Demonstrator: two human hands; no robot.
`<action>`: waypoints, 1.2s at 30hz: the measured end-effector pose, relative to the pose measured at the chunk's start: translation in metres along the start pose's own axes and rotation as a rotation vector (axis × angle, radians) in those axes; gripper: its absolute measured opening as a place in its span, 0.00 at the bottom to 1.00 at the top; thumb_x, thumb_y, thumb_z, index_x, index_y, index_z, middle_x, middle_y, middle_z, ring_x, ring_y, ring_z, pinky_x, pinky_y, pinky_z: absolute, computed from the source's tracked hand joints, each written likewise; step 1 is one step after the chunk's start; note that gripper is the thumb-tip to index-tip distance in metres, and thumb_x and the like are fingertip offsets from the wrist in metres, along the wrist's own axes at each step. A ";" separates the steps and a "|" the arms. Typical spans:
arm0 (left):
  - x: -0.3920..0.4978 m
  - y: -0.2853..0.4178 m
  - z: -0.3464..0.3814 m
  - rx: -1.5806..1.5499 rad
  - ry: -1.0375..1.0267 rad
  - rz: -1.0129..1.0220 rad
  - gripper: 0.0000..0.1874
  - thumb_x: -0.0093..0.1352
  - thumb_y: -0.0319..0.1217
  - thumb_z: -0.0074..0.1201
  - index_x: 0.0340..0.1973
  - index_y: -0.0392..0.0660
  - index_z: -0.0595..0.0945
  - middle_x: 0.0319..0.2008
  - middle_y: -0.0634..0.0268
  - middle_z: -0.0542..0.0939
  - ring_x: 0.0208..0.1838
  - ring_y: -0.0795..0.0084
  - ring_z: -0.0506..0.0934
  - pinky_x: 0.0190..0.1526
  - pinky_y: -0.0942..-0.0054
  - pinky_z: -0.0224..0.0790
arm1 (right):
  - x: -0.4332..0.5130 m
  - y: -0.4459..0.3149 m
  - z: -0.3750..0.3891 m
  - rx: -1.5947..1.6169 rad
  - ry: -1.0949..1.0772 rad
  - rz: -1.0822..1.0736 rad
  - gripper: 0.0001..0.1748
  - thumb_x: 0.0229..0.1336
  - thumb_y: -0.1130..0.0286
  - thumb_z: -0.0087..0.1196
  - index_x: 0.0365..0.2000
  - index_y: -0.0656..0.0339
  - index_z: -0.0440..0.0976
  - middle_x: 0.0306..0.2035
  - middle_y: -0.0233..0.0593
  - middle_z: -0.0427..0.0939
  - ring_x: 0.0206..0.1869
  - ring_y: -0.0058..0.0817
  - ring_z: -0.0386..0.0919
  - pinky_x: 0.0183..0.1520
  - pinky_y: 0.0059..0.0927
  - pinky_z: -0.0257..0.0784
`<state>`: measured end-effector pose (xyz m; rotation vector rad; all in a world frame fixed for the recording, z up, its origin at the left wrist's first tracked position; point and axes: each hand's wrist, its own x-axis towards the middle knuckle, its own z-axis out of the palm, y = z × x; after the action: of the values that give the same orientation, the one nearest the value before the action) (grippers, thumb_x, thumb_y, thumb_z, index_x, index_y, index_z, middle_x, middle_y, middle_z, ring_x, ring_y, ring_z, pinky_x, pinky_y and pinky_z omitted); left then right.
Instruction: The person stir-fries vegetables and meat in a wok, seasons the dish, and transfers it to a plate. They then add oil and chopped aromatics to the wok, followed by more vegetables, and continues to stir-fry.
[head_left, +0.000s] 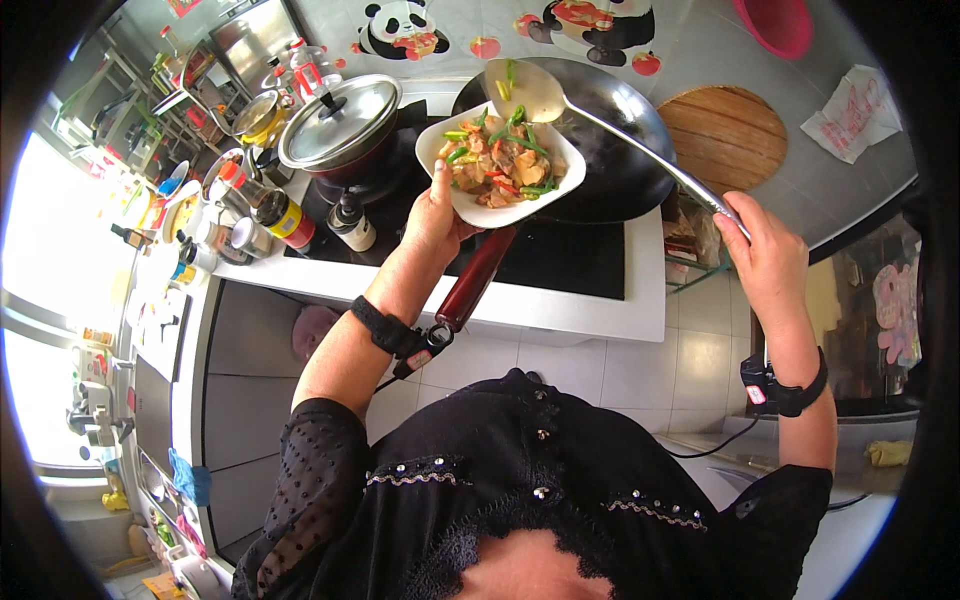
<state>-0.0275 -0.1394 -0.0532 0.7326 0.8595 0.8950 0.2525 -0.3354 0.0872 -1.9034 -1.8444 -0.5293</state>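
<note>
My left hand grips the near left edge of a white square dish, thumb on the rim. Cooked meat pieces with green and red peppers fill the dish. My right hand is closed around the handle of a metal wok spatula. The spatula's broad head is over the far edge of the dish, with bits of green pepper on it. Behind and under the dish sits a dark wok on the black cooktop; its dark red wooden handle points toward me.
A lidded pot stands on the cooktop's left side. Near it are a small dark bottle, a sauce bottle with a red cap and several jars. A round wooden board leans at the wall right of the wok. The counter's front edge is close to me.
</note>
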 end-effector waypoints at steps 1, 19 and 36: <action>0.000 0.000 -0.002 0.005 0.002 0.009 0.32 0.68 0.55 0.40 0.54 0.38 0.65 0.46 0.55 0.76 0.41 0.62 0.79 0.35 0.63 0.76 | -0.001 0.005 0.001 0.022 0.003 0.017 0.11 0.56 0.61 0.52 0.35 0.56 0.72 0.21 0.41 0.74 0.24 0.40 0.75 0.24 0.34 0.66; -0.043 0.009 -0.052 -0.093 0.271 0.159 0.33 0.67 0.52 0.45 0.57 0.38 0.62 0.51 0.53 0.72 0.47 0.59 0.77 0.42 0.58 0.76 | 0.130 0.163 0.133 0.061 -0.604 0.262 0.23 0.57 0.52 0.49 0.21 0.64 0.73 0.17 0.42 0.71 0.21 0.31 0.67 0.29 0.36 0.65; -0.052 0.008 -0.064 -0.062 0.264 0.154 0.37 0.66 0.55 0.44 0.59 0.39 0.60 0.53 0.52 0.70 0.49 0.58 0.76 0.46 0.58 0.74 | 0.142 0.153 0.064 -0.032 -0.829 0.175 0.21 0.57 0.52 0.49 0.24 0.61 0.74 0.16 0.37 0.72 0.17 0.25 0.67 0.23 0.33 0.63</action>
<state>-0.1043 -0.1703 -0.0595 0.6414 1.0127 1.1690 0.4094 -0.1844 0.1060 -2.5007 -2.0746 0.3619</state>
